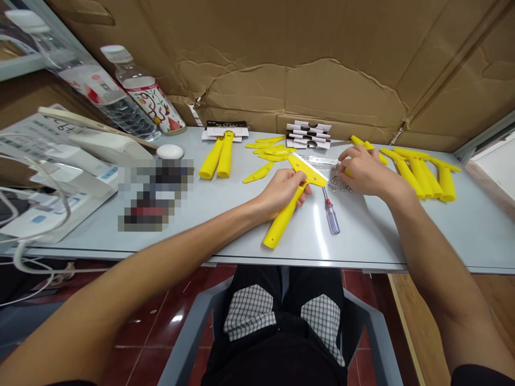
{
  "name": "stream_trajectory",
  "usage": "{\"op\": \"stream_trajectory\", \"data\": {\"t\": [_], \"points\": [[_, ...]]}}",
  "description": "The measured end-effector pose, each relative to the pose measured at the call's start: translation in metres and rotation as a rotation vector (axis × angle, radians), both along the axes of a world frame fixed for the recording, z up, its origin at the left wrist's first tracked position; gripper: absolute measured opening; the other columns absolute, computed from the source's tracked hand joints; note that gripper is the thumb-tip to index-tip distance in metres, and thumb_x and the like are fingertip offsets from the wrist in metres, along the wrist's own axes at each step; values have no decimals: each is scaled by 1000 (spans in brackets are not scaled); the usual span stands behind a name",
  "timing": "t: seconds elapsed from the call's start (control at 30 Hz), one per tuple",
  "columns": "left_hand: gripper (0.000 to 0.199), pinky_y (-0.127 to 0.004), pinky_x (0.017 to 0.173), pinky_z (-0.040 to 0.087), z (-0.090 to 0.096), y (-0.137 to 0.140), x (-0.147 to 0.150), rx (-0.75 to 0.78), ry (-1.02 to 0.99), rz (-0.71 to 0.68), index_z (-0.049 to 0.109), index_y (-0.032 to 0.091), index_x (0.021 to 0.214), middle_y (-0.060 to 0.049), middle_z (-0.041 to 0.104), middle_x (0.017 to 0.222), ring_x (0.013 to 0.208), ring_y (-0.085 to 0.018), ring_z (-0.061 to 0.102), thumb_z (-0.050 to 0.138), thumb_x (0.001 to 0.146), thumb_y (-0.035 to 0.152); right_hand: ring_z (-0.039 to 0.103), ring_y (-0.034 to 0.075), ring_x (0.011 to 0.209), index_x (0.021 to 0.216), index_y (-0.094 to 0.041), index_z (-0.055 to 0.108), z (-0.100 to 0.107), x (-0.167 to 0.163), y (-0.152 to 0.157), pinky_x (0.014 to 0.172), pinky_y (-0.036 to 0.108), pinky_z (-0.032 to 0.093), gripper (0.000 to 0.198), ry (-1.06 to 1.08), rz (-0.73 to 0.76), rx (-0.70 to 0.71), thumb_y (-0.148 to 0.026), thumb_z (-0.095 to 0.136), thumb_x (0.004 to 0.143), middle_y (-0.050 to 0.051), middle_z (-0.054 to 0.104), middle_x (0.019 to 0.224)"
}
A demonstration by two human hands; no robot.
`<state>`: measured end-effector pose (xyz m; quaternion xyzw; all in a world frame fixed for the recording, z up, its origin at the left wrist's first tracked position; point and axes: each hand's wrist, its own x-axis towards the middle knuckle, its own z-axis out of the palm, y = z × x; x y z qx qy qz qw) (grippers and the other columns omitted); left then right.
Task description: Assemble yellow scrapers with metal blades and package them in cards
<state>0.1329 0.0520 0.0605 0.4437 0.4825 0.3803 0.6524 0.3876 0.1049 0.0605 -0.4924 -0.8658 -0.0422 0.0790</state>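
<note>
My left hand (284, 190) is closed round the neck of a yellow scraper (281, 220). The scraper's wide head, edged with a pale blade strip, points away from me, and its handle slants toward the table's front edge. Over a small heap of metal screws (346, 187) is my right hand (362, 169), its fingers bent and drawn together at the tips. Whatever is between those fingertips is too small to make out. A screwdriver (332, 217) with a clear purplish handle lies just right of the scraper, its shaft pointing toward the scraper head.
Loose yellow cover plates (267, 150) lie behind my left hand, near stacked white-and-black cards (309, 134). Yellow scrapers (225, 155) lie left, more yellow handles (422, 171) right. Blades (319, 161) lie mid-table. Bottles (148, 96) and a white device (100, 147) stand left; cardboard (301, 69) backs the table.
</note>
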Motion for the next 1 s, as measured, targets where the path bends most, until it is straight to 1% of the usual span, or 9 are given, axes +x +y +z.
{"op": "stream_trajectory", "data": {"t": [0.1,0.2,0.3,0.37,0.47,0.53,0.83,0.97,1.0], "points": [[27,-24,46,41,-1,-1,0,11,3,-24,57,17,78,-4,68,71,47,-8,53,48,103,11,58,42,132,91,-24,66,15,-2,-7,109,70,43,16,190,88,15,-30,56,101,15,69,130],[28,-24,47,42,-1,-4,2,14,3,-65,59,16,81,-4,68,71,47,-8,54,47,105,10,59,37,134,97,-26,63,22,-15,-15,114,63,44,12,428,241,1,-33,57,104,13,67,136],[33,-24,48,42,3,-10,3,16,38,-126,59,16,78,-3,67,68,46,-7,54,45,107,10,61,33,134,99,-27,61,15,-36,-22,117,58,45,10,582,369,2,-32,57,106,12,67,134],[38,-24,49,41,5,-14,3,21,69,-166,57,17,75,-2,65,64,45,-7,53,45,110,10,60,32,133,99,-27,61,6,-51,-25,117,58,44,8,631,402,15,-30,56,105,13,67,132],[42,-24,50,41,7,-18,4,32,94,-210,57,17,73,0,63,60,45,-7,52,45,113,15,59,33,131,97,-26,60,-5,-65,-29,115,58,45,8,653,374,20,-28,56,104,14,66,131],[43,-24,51,42,7,-19,5,39,104,-227,57,17,72,0,62,58,45,-7,53,45,114,16,60,33,129,95,-26,59,-7,-69,-30,114,57,46,8,656,335,7,-27,56,103,14,66,131],[42,-24,51,42,4,-18,4,38,108,-225,59,17,73,-1,62,57,46,-9,53,45,112,13,64,33,122,91,-25,61,-2,-67,-30,109,57,47,11,656,249,-14,-32,58,100,15,70,128],[43,-25,50,41,7,-18,4,41,89,-193,58,17,68,-2,63,58,45,-9,53,46,109,9,65,32,123,95,-26,65,2,-66,-32,110,55,49,5,688,281,-8,-27,60,97,13,69,126],[44,-24,50,41,7,-18,4,40,82,-188,58,17,68,-3,63,58,45,-9,53,46,109,9,65,31,125,98,-26,67,3,-65,-33,111,55,49,7,686,300,-8,-24,60,96,13,69,127]]}}
